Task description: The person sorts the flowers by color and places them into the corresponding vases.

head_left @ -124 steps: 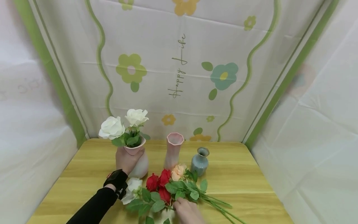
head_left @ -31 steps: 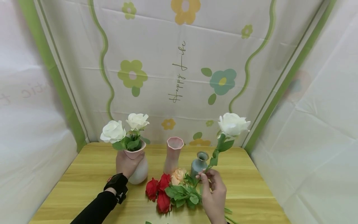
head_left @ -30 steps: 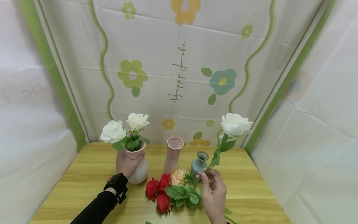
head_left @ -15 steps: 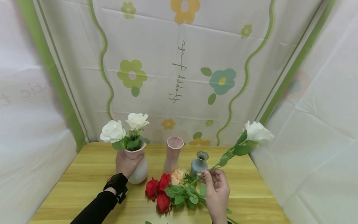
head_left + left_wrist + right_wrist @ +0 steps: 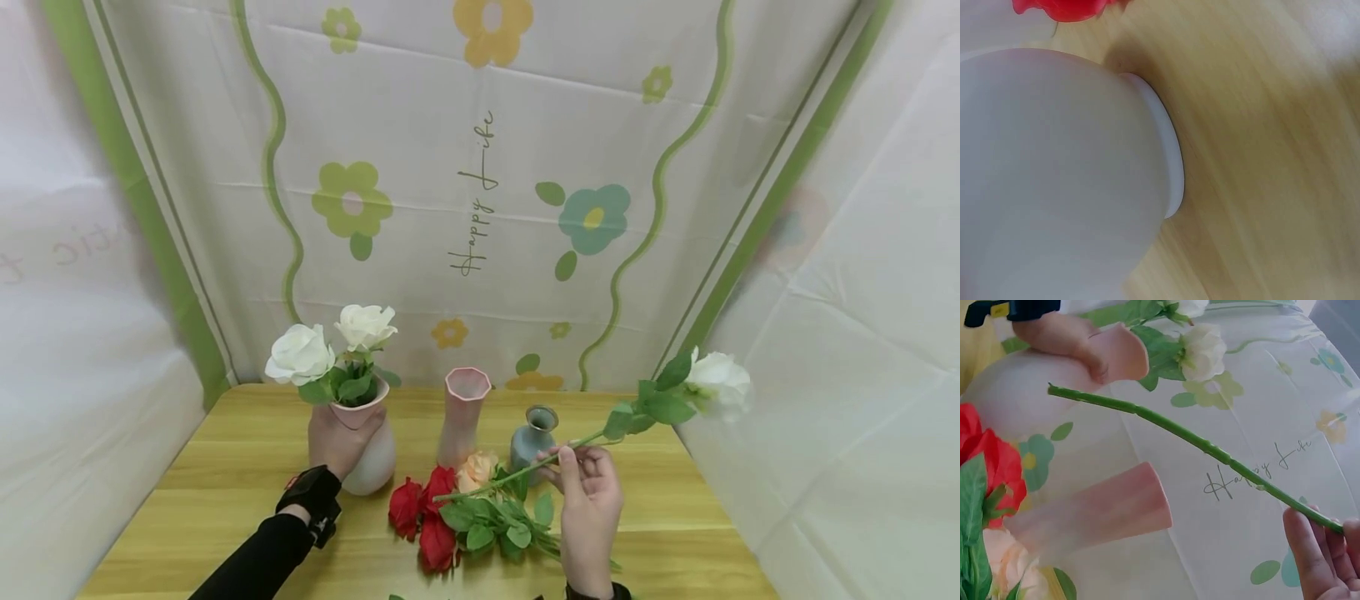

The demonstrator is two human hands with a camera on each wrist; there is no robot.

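Note:
My left hand (image 5: 341, 440) grips the neck of a round white vase (image 5: 372, 460) with a pink rim, which holds two white roses (image 5: 302, 353). In the left wrist view the vase's foot (image 5: 1169, 150) is right at the wood. My right hand (image 5: 589, 500) pinches the stem of a third white rose (image 5: 718, 382) between thumb and fingers. Its bloom points to the right, and the bare cut end reaches left over the lying flowers. The right wrist view shows that green stem (image 5: 1179, 430) held in the fingertips (image 5: 1302, 526).
Red roses (image 5: 437, 542) and a peach rose (image 5: 477, 472) lie in the middle of the wooden table (image 5: 202, 492). Behind them stand a tall pink vase (image 5: 463, 417) and a small blue-grey vase (image 5: 531, 446). A printed cloth (image 5: 420, 250) hangs behind the table.
My right hand has picked up the white rose from beside the round vase, moved right and tilted it from upright until the bloom leans right. My left hand keeps its grip on the vase.

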